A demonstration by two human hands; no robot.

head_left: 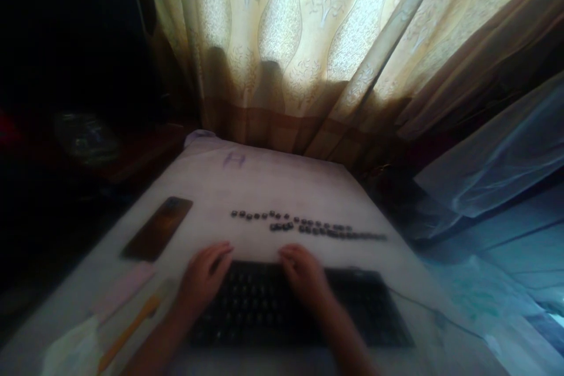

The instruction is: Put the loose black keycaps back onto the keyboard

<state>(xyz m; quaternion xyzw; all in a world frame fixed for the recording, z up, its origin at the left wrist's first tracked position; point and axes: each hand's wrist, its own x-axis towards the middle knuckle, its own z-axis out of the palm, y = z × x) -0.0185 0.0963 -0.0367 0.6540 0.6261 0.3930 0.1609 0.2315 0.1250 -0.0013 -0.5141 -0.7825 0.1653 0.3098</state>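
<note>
A black keyboard (259,299) lies at the near side of the white-covered table, under my forearms. My left hand (207,273) is at its far left corner, index finger and thumb apart with a gap between them; I see nothing held there. Over the keyboard's far edge, my right hand (304,273) points its fingers to the left, the tips close together. Whether something small is between them is too blurred to tell. Beyond both hands, several small dark keycaps (315,230) form uneven rows across the cloth.
Left of the keyboard lie a dark phone (158,229), a pink object (123,291), an orange-handled tool (130,332) and a pale crumpled piece (73,346). A cable (414,302) runs off right. Patterned curtains (299,53) hang behind the table (282,179).
</note>
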